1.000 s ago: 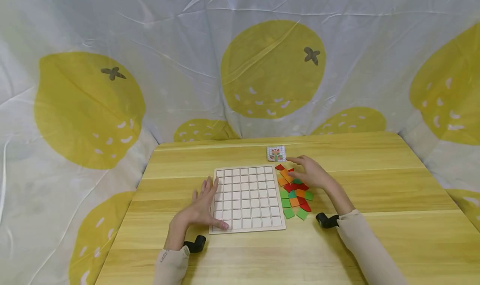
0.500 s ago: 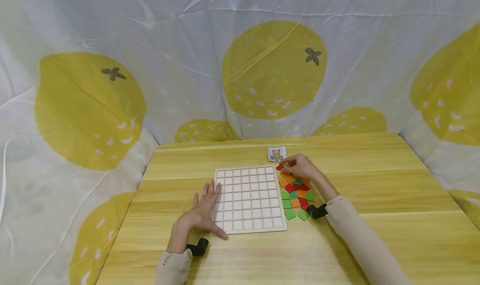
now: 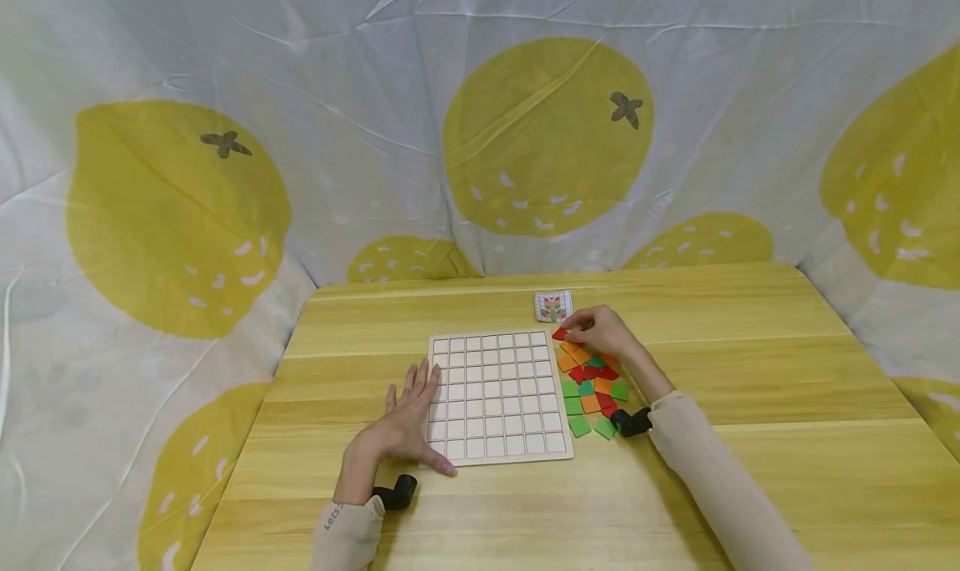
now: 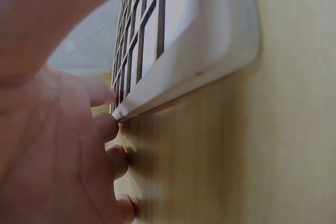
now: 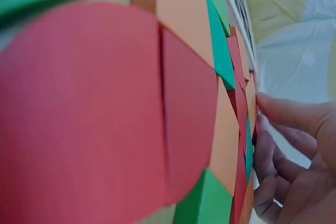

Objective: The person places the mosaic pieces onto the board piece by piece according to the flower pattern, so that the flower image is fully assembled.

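Note:
A wooden grid board (image 3: pixel 487 463) with rows of pale square cells lies on the table. My left hand (image 3: pixel 405 429) rests at its left edge, fingers spread and thumb at the near left corner; the left wrist view shows fingertips along the board's side (image 4: pixel 173 90). Right of the board is a loose pile of flat orange, red and green tiles (image 3: pixel 590 404). At the pile's far end my right hand (image 3: pixel 603 333) pinches a red tile (image 3: pixel 559 333) between thumb and fingers. In the right wrist view the hand (image 5: pixel 299 156) partly hides that tile.
A small card (image 3: pixel 552 306) printed with a coloured grid pattern lies behind the board's far right corner. The wooden table (image 3: pixel 787 371) ends at a lemon-print cloth (image 3: pixel 547 137). Black wrist mounts (image 3: pixel 632 422) stick out from both sleeves.
My right hand has moved left and closed its fingers on the red tile at the pile's far end. My left thumb has slid off the board's face to its near corner.

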Action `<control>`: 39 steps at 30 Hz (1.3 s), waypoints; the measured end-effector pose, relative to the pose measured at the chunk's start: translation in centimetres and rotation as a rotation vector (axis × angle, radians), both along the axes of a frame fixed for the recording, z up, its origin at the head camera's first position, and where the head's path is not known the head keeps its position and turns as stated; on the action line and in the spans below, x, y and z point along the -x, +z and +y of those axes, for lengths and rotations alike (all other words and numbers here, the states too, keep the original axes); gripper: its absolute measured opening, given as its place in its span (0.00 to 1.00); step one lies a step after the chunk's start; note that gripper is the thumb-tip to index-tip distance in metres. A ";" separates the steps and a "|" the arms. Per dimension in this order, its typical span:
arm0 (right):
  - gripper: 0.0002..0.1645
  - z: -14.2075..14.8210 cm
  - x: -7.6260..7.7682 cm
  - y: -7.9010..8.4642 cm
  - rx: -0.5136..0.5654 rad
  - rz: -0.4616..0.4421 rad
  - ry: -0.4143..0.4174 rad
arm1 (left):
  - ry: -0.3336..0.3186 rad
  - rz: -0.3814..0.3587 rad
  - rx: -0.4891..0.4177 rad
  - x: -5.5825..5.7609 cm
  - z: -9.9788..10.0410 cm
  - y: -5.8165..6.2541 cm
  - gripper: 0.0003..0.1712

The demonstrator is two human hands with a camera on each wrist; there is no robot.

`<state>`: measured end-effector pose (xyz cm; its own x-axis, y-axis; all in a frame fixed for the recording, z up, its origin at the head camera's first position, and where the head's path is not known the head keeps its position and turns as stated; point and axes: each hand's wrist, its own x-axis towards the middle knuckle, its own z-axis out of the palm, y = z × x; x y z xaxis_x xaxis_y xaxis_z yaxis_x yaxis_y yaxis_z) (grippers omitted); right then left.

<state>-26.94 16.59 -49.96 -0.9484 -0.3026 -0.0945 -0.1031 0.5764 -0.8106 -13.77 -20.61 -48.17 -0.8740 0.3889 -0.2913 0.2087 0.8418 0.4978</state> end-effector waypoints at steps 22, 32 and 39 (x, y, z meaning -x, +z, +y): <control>0.13 -0.1 -0.1 0.1 0.100 -0.058 0.021 | 0.006 -0.005 -0.013 -0.3 0.0 0.0 0.92; 0.13 -0.7 -0.5 0.0 0.154 -0.114 -0.073 | 0.006 -0.010 -0.021 -0.1 0.0 0.0 0.92; 0.12 -0.6 -0.4 0.3 0.155 -0.113 -0.052 | 0.006 -0.010 -0.023 0.0 0.0 0.0 0.92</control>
<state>-26.51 16.00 -49.70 -0.9492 -0.2725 -0.1572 0.0202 0.4459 -0.8949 -13.82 -20.65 -48.18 -0.8733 0.3908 -0.2910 0.1991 0.8313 0.5190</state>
